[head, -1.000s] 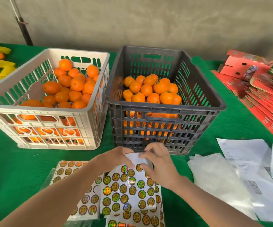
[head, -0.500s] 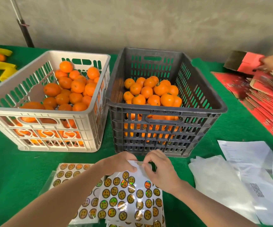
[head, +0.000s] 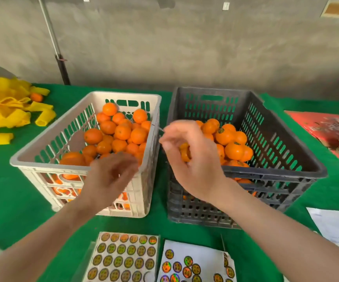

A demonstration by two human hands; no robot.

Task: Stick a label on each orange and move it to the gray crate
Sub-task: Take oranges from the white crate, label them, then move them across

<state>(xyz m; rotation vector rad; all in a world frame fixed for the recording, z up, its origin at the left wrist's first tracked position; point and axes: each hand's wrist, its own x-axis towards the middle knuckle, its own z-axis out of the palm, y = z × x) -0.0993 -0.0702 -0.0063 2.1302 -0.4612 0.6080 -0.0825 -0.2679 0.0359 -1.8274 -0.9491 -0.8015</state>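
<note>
Oranges [head: 121, 133] in the white crate [head: 123, 95] are found just ahead of the blurred, seemingly slack, empty left hand [head: 111, 176], while a label [head: 161, 129] is pinched in the right hand [head: 193, 159].

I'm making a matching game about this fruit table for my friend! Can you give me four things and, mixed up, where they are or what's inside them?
Things:
1. white crate
2. gray crate
3. yellow foam sleeves
4. sticker sheets

Matches:
a. labelled oranges inside
b. far left of the table
c. nearest, in front of both crates
d. plain oranges inside

Pairs: 1-d, 2-a, 3-b, 4-c
</note>
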